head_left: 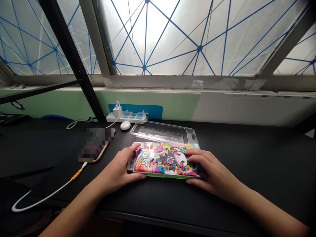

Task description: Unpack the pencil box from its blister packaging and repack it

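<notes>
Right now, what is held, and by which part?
A flat printed case, gripped at its left end by the left hand and its right end by the right hand.

1. Hands: 2, left hand (pixel 116 166) and right hand (pixel 209 168).
2. Cartoon-printed case (pixel 168 161): 1.
3. Clear plastic tray (pixel 160 131): 1.
4. Smartphone (pixel 96 144): 1.
5. Power strip (pixel 128 117): 1.
6. Plug charger (pixel 118 112): 1.
7. Rounded white object (pixel 125 125): 1.
8. Orange-wrapped cable (pixel 76 174): 1.
9. Window panes (pixel 153 36): 3.
</notes>
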`<move>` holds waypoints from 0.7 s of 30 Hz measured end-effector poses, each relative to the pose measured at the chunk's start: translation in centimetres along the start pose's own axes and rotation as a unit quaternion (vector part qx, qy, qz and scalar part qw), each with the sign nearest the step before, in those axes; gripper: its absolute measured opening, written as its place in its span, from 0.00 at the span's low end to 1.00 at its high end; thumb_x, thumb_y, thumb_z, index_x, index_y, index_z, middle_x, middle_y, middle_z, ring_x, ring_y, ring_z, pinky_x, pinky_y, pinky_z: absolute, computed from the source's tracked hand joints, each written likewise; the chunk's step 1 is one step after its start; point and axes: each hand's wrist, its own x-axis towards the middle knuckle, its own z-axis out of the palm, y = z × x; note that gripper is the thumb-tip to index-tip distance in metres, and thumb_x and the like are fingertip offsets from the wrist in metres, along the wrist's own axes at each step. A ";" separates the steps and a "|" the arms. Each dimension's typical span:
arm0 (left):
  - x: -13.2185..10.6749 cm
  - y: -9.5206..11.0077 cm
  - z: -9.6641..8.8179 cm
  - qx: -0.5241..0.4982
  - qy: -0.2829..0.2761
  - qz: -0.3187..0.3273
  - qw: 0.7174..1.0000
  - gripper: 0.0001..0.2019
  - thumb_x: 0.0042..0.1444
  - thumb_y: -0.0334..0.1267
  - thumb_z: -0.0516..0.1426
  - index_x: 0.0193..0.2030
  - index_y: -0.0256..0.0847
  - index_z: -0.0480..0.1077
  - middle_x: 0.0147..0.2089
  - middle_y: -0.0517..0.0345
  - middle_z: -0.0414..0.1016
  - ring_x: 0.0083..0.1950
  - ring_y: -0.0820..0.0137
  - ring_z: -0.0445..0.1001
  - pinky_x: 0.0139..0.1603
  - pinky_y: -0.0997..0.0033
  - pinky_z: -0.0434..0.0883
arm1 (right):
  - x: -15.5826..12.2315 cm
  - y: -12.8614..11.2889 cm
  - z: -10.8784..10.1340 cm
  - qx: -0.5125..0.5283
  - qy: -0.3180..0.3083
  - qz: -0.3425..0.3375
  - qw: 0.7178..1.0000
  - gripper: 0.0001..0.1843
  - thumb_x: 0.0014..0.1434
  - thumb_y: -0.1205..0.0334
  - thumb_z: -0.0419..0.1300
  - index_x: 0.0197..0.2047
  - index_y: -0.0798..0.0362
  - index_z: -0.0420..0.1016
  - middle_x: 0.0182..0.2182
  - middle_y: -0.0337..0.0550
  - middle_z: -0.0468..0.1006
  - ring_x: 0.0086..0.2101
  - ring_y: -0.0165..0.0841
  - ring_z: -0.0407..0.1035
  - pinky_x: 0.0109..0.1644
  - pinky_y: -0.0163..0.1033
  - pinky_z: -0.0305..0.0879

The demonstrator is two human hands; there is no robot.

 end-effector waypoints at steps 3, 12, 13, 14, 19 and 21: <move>0.1 -0.3 0.3 -0.013 -0.005 -0.017 1.000 0.49 0.51 0.48 0.70 0.76 0.54 0.51 0.68 0.47 0.70 0.69 0.51 0.70 0.67 0.51 0.69 | -0.1 0.7 -0.6 0.061 -0.030 0.051 0.996 0.28 0.57 0.50 0.72 0.57 0.45 0.71 0.60 0.54 0.77 0.58 0.49 0.73 0.58 0.54 0.74; 0.0 -0.2 0.7 -0.013 -0.019 -0.012 1.000 0.61 0.51 0.45 0.71 0.79 0.61 0.32 0.69 0.49 0.70 0.70 0.49 0.67 0.67 0.46 0.67 | 1.0 2.7 -1.5 0.218 0.058 0.333 0.916 0.24 0.66 0.38 0.58 0.29 0.47 0.73 0.24 0.39 0.76 0.26 0.35 0.70 0.28 0.39 0.68; -0.1 -0.2 0.7 -0.013 -0.019 -0.010 1.000 0.62 0.51 0.45 0.70 0.79 0.61 0.30 0.69 0.50 0.70 0.69 0.49 0.68 0.66 0.46 0.68 | 1.1 2.8 -1.5 0.226 0.058 0.343 0.910 0.24 0.66 0.38 0.58 0.27 0.47 0.72 0.24 0.38 0.74 0.25 0.35 0.69 0.28 0.39 0.68; -0.1 -0.2 0.7 -0.013 -0.016 -0.008 1.000 0.62 0.51 0.45 0.70 0.79 0.61 0.29 0.69 0.50 0.70 0.69 0.49 0.69 0.66 0.47 0.68 | 1.1 2.8 -1.5 0.229 0.060 0.347 0.907 0.24 0.65 0.38 0.58 0.27 0.47 0.71 0.23 0.38 0.73 0.25 0.35 0.68 0.28 0.39 0.67; -0.2 0.1 0.5 -0.018 0.008 -0.024 1.000 0.56 0.49 0.50 0.71 0.79 0.57 0.44 0.66 0.49 0.73 0.66 0.49 0.72 0.64 0.50 0.71 | 0.5 3.1 -1.8 0.213 0.042 0.318 0.923 0.26 0.67 0.35 0.53 0.36 0.45 0.80 0.30 0.42 0.80 0.33 0.43 0.76 0.34 0.44 0.75; -0.1 0.4 0.4 -0.022 0.016 -0.037 0.999 0.45 0.52 0.54 0.69 0.74 0.53 0.58 0.65 0.48 0.74 0.65 0.49 0.72 0.63 0.50 0.71 | 0.2 3.2 -2.2 0.210 0.005 0.290 0.934 0.30 0.66 0.30 0.49 0.45 0.44 0.82 0.38 0.45 0.84 0.39 0.47 0.79 0.40 0.48 0.78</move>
